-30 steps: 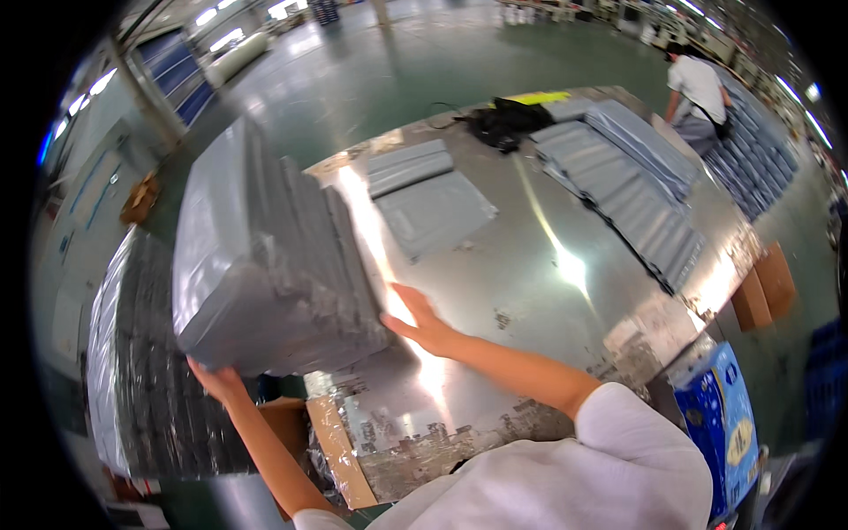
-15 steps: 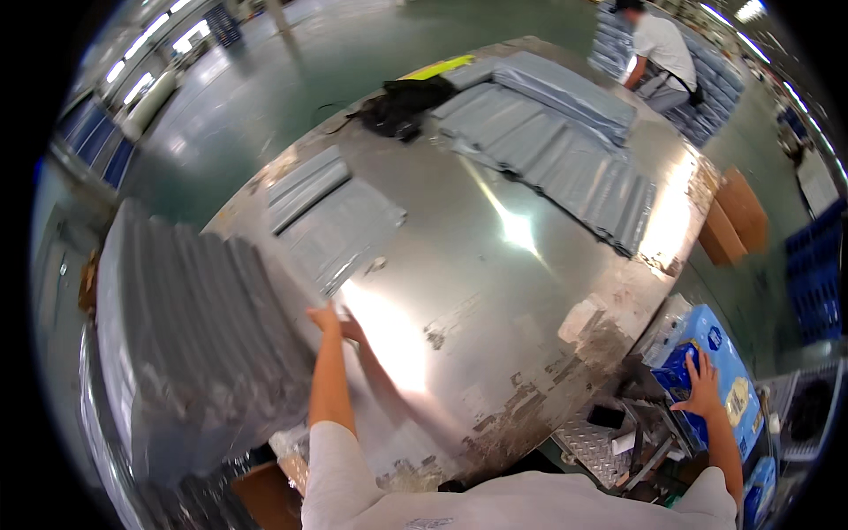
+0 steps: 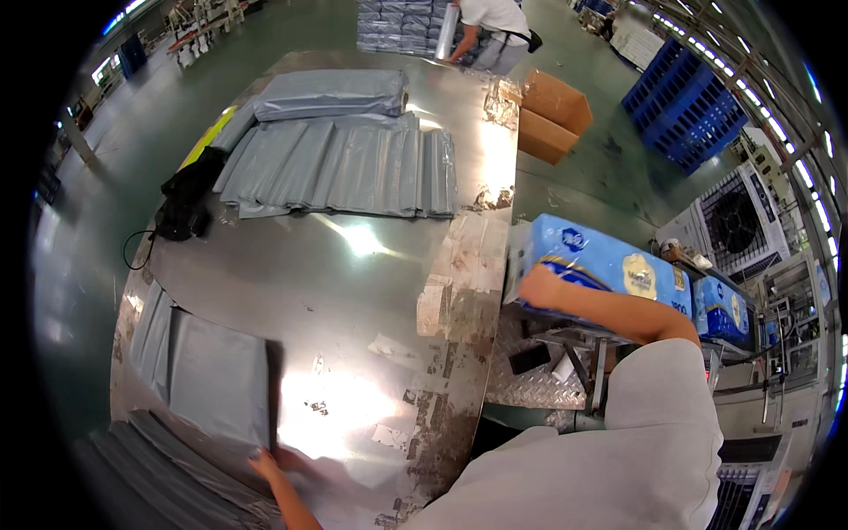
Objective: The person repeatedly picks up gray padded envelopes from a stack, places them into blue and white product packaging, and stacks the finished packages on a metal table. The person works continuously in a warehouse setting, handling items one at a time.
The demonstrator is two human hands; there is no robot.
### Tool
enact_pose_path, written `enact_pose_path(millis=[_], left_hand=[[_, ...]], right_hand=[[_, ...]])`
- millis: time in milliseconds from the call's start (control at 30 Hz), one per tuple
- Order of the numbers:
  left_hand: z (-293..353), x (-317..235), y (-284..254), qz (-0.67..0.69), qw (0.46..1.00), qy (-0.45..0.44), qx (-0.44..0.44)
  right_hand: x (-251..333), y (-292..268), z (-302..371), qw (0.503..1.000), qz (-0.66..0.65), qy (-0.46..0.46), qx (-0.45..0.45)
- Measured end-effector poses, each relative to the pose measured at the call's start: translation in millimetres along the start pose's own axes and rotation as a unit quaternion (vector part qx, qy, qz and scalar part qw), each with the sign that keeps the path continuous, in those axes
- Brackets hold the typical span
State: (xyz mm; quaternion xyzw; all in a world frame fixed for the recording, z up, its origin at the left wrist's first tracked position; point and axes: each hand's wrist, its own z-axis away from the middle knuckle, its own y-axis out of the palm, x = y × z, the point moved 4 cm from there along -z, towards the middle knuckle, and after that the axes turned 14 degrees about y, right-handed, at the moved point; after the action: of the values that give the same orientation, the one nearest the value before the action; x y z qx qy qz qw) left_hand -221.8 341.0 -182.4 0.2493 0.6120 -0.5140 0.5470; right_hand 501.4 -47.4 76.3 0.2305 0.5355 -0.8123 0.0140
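Note:
At the lower left of the metal-topped table (image 3: 353, 291), my left hand (image 3: 262, 461) is closed at the near corner of a flat grey plastic bag (image 3: 216, 375). That bag lies against a few folded grey bags, and a dark shadow runs along its right edge. My right arm reaches across to a light-blue plastic-wrapped pack (image 3: 609, 261), which looks like tissue paper, beside the table's right edge. My right hand (image 3: 541, 287) is curled at the pack's near left end, over its dark-blue part; the fingertips are hidden.
Overlapping grey bags (image 3: 336, 168) lie at the table's far side, with a black cloth item (image 3: 185, 199) to their left. A stack of dark-grey bags (image 3: 168, 477) stands lower left. Beyond the right edge are a cardboard box (image 3: 552, 115) and blue pallets (image 3: 685, 106). A co-worker (image 3: 499, 31) bends at the back.
The view has swung to the right. My right hand has gone from spread fingers on the blue pack to curled at its end. My left hand stays by the grey bag's corner.

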Motion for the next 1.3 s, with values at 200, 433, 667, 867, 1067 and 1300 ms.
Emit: enact_pose_path(millis=[200,433,667,867,1067,1300], left_hand=[[144,-55,-96,-0.389,0.894,0.125,-0.185],[275,-113,-12,-0.061,0.96,0.231,0.144],[345,-89,136,0.039,0.879,0.312,0.358],[379,-96,182,0.367,0.895,-0.094,0.233],[377,-343,105,0.292,0.872,-0.06,0.387],[383,-421,43,0.438,0.825,-0.016,0.356]], right_hand=[[147,-136,-91,0.983,-0.102,-0.127,-0.081],[151,-275,-217,0.799,-0.516,-0.228,-0.208],[98,33,-204,0.659,-0.689,0.054,0.297],[206,39,-109,0.325,-0.902,0.075,0.275],[174,-73,-72,0.26,-0.848,0.009,0.461],[223,-152,-25,0.061,-0.906,-0.149,0.391]])
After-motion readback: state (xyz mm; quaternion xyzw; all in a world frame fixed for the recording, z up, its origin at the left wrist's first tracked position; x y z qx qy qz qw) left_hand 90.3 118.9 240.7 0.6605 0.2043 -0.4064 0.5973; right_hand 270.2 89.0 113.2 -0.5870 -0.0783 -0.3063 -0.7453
